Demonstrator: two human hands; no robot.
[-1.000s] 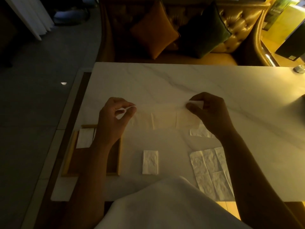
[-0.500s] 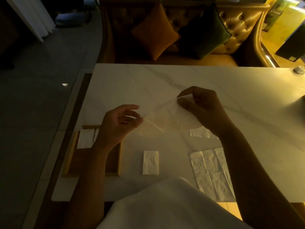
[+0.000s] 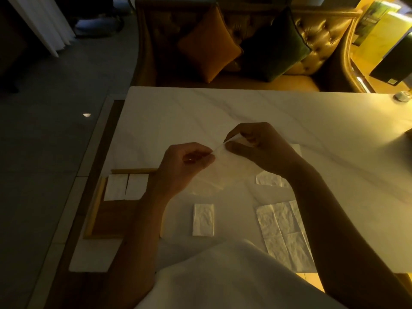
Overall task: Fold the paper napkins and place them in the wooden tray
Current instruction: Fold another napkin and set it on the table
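Napkin [image 3: 223, 172] in mid-fold: on my feed the left hand [image 3: 185, 166] and right hand [image 3: 263, 150] meet above the marble table [image 3: 223, 108]. Each pinches an upper corner of the thin sheet between thumb and fingertips, the other fingers curled in. The corners nearly touch, which I read as one edge being matched to the other before a crease is pressed. The rest of the sheet hangs slack, drooping toward the tabletop.

The wooden tray [image 3: 95, 206] sits at the table's left edge, beside the left forearm, with two folded napkins [image 3: 126, 187] side by side at its far end; I judge it is placed there for a short reach. A third folded piece [image 3: 203, 219] lies on the table between the arms, not yet in the tray. Unfolded sheets [image 3: 283, 228] lie flat beside the right forearm.

Light is dim and yellow. Behind the table stands a tufted sofa [image 3: 323, 25] with an orange cushion [image 3: 208, 45] and a dark green cushion [image 3: 276, 45]. Grey floor [image 3: 55, 97] and a pale curtain [image 3: 44, 23] lie to the left.
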